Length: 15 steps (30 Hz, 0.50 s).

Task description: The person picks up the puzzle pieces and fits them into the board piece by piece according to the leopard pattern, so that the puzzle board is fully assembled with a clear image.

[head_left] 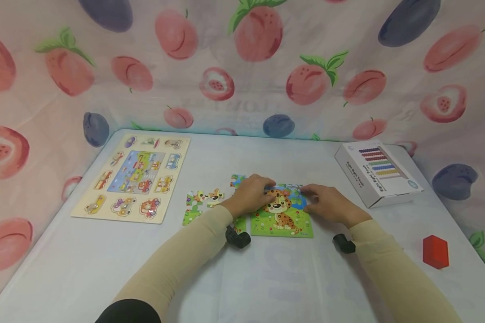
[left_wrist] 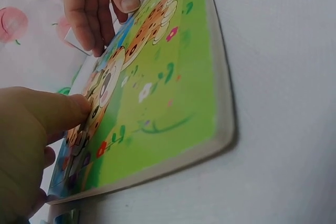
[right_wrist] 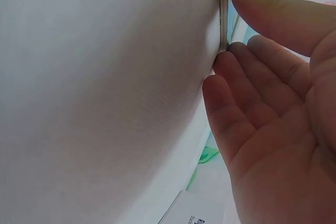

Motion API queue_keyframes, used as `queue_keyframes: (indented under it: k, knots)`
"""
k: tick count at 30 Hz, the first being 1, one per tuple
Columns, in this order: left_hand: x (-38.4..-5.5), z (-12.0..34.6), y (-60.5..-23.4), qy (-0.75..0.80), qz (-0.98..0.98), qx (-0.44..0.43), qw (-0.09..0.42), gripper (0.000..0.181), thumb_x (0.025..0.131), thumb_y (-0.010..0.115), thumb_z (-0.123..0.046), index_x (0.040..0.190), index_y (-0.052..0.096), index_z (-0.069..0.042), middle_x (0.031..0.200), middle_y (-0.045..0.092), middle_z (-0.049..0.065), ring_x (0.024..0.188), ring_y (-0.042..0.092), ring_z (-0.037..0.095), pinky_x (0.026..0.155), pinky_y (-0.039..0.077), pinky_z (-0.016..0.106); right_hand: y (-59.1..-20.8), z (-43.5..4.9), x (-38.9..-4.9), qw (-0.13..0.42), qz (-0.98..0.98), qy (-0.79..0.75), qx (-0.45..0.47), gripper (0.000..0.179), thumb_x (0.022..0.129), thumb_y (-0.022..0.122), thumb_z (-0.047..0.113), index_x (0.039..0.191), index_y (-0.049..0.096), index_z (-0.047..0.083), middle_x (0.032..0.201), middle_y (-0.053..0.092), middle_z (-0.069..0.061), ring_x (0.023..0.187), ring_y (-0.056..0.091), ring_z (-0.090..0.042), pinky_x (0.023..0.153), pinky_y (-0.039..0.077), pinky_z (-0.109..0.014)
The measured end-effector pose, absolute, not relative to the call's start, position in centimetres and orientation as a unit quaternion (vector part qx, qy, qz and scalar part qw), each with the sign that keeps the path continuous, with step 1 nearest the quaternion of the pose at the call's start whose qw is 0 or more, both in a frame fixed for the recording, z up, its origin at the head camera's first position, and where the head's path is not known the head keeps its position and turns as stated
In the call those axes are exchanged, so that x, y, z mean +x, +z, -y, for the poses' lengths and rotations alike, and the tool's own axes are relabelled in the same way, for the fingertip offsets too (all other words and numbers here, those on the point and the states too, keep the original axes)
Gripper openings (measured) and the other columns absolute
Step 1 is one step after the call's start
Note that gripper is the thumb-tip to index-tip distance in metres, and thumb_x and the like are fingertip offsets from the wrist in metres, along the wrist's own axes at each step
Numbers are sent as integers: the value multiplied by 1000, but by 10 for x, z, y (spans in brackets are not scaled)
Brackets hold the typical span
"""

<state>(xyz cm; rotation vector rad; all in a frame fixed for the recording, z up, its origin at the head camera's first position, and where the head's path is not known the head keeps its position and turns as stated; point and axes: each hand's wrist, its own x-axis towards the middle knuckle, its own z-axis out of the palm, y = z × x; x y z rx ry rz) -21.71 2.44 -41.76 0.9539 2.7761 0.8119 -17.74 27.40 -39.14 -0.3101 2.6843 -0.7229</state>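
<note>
A square puzzle (head_left: 284,222) with a spotted leopard cub on green grass lies on the white table. My left hand (head_left: 250,195) is over its upper left part. In the left wrist view the thumb (left_wrist: 73,109) touches the puzzle's face near the cub's head, while the other fingers are partly hidden. At the upper right edge rests my right hand (head_left: 329,204). The right wrist view shows its thumb (right_wrist: 278,11) on the puzzle's top side and its nearly straight fingers (right_wrist: 241,85) along the rim.
Loose jigsaw pieces (head_left: 191,216) lie left of the puzzle, partly behind the left arm. Farther left is a wooden vehicle board (head_left: 171,179). A white box (head_left: 377,175) stands at the back right, and a red block (head_left: 435,252) sits near the right edge.
</note>
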Motion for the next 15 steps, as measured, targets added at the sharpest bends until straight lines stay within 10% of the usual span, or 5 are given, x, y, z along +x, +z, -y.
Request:
queue_keyframes:
  k: [15]
  knots:
    - [-217,-26,-419,257,-912,317,47,38,97,68,-26,132,65,-10,125,68,2,121,56,22,104,42,38,-391,-274,-178,167,-947,-250,-114,58,92,71,16,145,50,4,149,47,-19,135,42,-43,109,31,-60]
